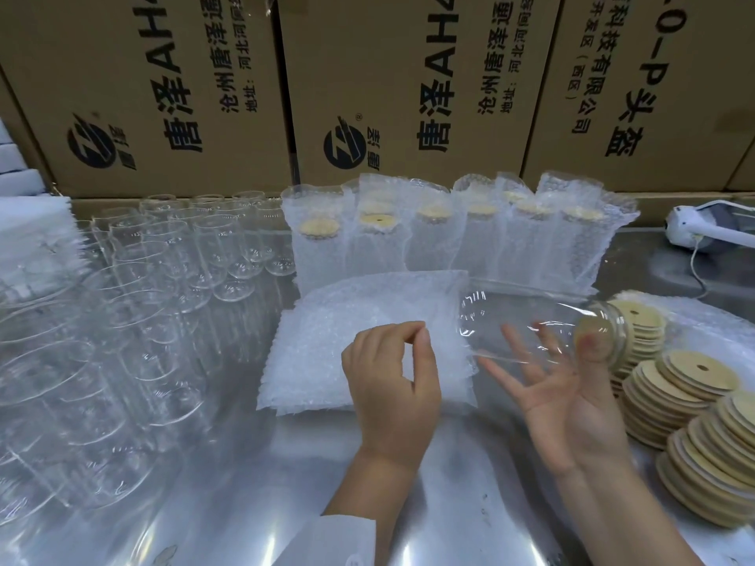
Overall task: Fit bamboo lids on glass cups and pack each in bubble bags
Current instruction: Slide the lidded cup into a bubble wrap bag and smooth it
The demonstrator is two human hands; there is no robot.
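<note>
Head view: on the right, the right hand has its fingers spread straight under a glass cup lying on its side, with its bamboo lid fitted and pointing right. The left hand pinches thumb to forefinger over the stack of bubble bags; I cannot tell whether it holds a bag. Bagged cups stand far behind, and loose lids are piled near right.
</note>
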